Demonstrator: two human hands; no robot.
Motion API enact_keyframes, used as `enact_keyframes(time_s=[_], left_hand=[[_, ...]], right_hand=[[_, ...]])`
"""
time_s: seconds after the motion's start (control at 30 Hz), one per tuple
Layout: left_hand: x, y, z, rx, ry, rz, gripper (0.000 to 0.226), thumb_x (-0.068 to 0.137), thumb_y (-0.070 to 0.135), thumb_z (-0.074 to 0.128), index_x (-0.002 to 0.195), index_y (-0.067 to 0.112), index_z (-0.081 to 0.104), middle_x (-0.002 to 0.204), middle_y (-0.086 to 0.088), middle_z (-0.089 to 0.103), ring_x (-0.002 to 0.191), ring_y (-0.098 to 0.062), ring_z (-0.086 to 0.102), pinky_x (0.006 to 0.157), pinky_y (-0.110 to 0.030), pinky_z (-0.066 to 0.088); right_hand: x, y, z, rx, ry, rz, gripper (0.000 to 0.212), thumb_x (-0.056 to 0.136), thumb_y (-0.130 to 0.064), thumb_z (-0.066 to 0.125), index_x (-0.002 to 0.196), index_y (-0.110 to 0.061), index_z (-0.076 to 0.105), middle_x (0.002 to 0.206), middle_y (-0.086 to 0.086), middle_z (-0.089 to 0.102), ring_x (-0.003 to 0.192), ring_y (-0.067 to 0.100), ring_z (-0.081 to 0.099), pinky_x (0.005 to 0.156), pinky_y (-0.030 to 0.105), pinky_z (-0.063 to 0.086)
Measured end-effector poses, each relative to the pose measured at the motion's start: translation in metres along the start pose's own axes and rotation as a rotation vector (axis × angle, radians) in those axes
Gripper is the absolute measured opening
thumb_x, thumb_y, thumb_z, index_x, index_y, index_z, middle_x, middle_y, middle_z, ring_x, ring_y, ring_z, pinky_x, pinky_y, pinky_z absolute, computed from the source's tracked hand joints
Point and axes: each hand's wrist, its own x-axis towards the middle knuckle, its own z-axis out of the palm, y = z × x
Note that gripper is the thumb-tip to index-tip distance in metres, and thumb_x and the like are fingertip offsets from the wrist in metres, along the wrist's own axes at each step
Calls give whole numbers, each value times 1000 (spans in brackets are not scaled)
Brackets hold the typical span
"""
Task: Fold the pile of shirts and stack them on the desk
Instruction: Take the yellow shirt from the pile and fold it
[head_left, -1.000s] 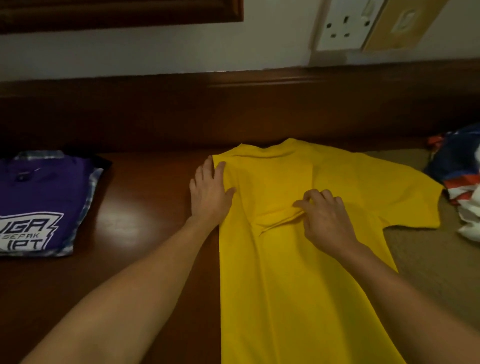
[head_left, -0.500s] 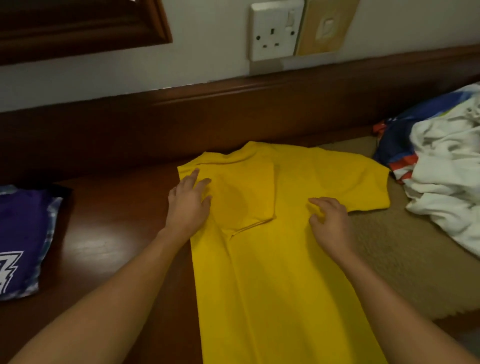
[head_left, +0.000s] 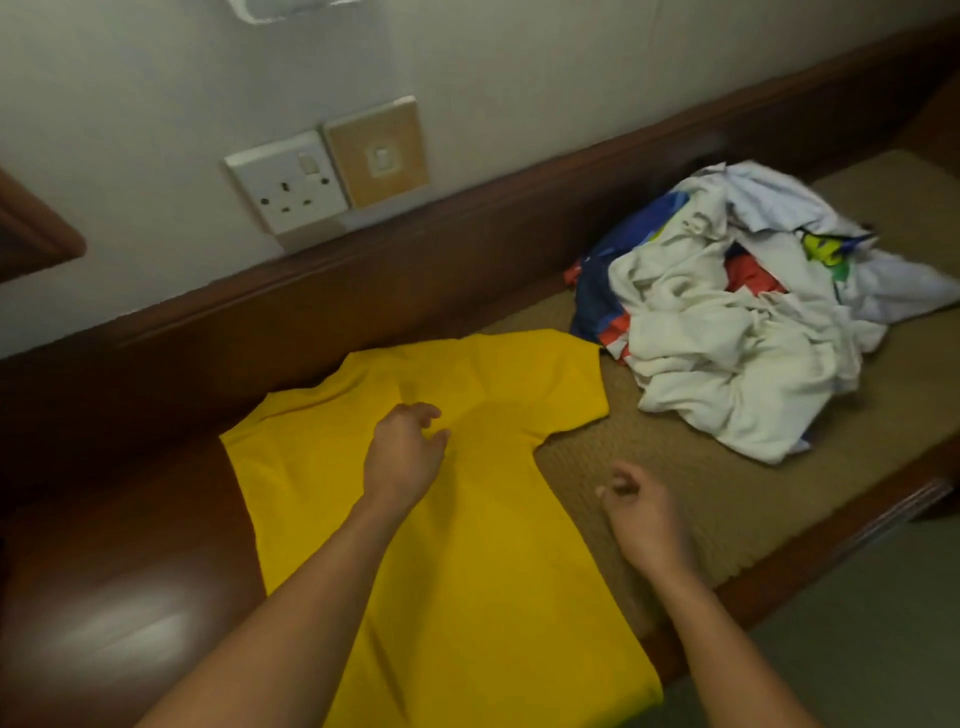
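Though low over the yellow shirt (head_left: 467, 571), left hand (head_left: 402, 457) fingers (head_left: 427, 412) loosely curled, empty; right hand (head_left: 641, 512) fingers (head_left: 619, 472) likewise.

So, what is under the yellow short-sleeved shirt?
The yellow short-sleeved shirt lies partly on the dark polished wooden desk, partly on the beige woven mat. Anything else beneath is hidden by the cloth.

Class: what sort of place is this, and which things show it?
Probably a bedroom or hotel room: a polished wooden desk against the wall, a wall socket above it, and a pile of unfolded shirts.
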Motion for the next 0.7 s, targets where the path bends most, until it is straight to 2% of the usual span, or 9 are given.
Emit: enact_keyframes(time_s=[0.1,0.17,0.23,0.33,0.5,0.63,0.7], left_hand=[[5,3,10,44,-69,-14,33,91,23,72,124,18,69,124,-9,65,105,-27,64,91,-38,51],[6,5,17,127,-151,44,34,91,23,71,125,19,69,126,-10,64,108,-29,64,93,-38,51],[9,13,23,169,-189,91,33,92,25,69,125,19,69,127,-10,63,107,-29,64,92,-38,51],[19,39,35,145,-201,157,34,93,27,70,126,19,68,128,-10,63,107,-28,64,92,-37,51],[51,100,69,75,-240,192,41,93,31,71,130,16,66,130,-5,65,109,-22,64,90,-32,49],[76,146,98,54,-201,167,51,91,40,72,131,11,64,130,-9,66,120,-27,61,95,-36,49],[86,163,113,39,-185,117,52,88,45,73,122,7,66,123,-12,67,115,-30,62,87,-38,50]], right_hand=[[9,-3,4,-3,-30,-35,43,96,-26,68,138,-19,59,124,3,64,105,17,62,83,32,49],[15,-6,7,-16,-41,-49,46,95,-27,69,139,-19,58,124,3,65,107,17,62,86,34,51],[19,-7,10,-46,-46,-55,48,94,-28,70,139,-19,58,121,1,66,105,17,62,83,31,48],[15,-1,10,-97,-32,-73,49,93,-27,71,139,-18,58,115,1,65,101,16,61,82,30,47],[-15,20,7,-124,29,-40,46,92,-32,70,135,-18,61,112,-2,59,98,16,61,87,40,54],[-51,38,6,-149,79,-27,50,95,-35,67,141,-23,55,125,-2,57,113,15,58,95,40,52],[-67,46,5,-204,106,-9,50,96,-37,65,143,-24,53,127,-3,56,116,13,53,97,38,50]])
